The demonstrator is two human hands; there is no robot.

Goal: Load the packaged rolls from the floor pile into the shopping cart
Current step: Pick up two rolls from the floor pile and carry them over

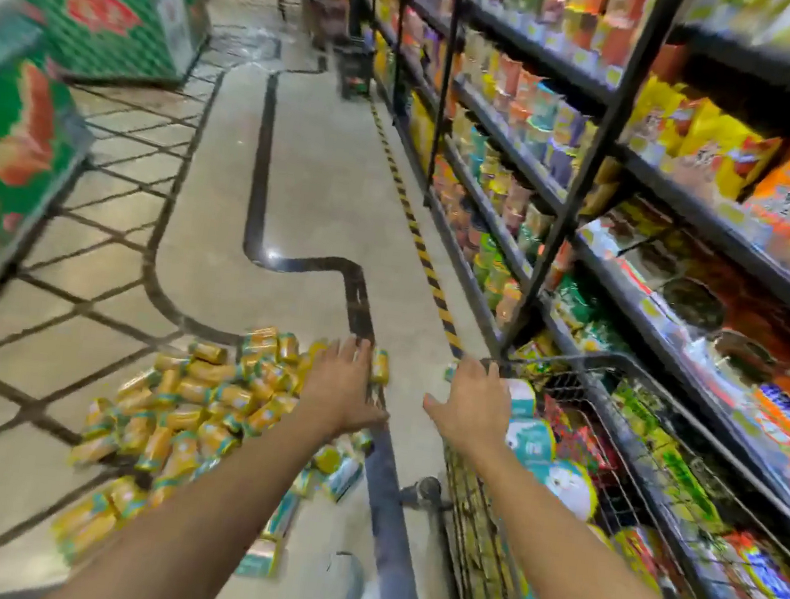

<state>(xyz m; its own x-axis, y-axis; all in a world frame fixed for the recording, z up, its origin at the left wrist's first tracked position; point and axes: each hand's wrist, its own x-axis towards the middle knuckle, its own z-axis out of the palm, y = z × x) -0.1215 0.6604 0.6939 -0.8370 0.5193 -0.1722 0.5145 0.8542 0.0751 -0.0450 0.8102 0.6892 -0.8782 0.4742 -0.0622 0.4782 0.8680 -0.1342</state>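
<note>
Yellow film with teal bands wraps the packaged rolls (183, 413), which lie in a loose heap on the tiled floor (326, 193), left of the shopping cart (573, 356) and close against its near side. One stray roll (379, 365) sits just beyond the heap's right edge. The left hand (341, 386) hovers palm down over that edge, fingers straight and together, tips near the stray roll; motion blur hides whether they touch it. The right hand (474, 407) is spread, thumb out, palm down over the cart's near corner, above the teal-and-white packs (530, 438) already inside. Neither hand appears to hold anything. The cart stands hard by the stocked snack shelves (690, 195), and green chest freezers (100, 19) line the far side of the aisle.

This looks like the reach between loads: both hands bare, most of the heap not yet moved, so the job seems far from done. The next move calls for dropping the left hand onto the rolls and curling the fingers round a few at once, bringing the right hand across to help. The film is likely slick and the rolls lie loose, so a firm two-handed scoop, lifted clear over the wire wall, should lose fewer of them
</note>
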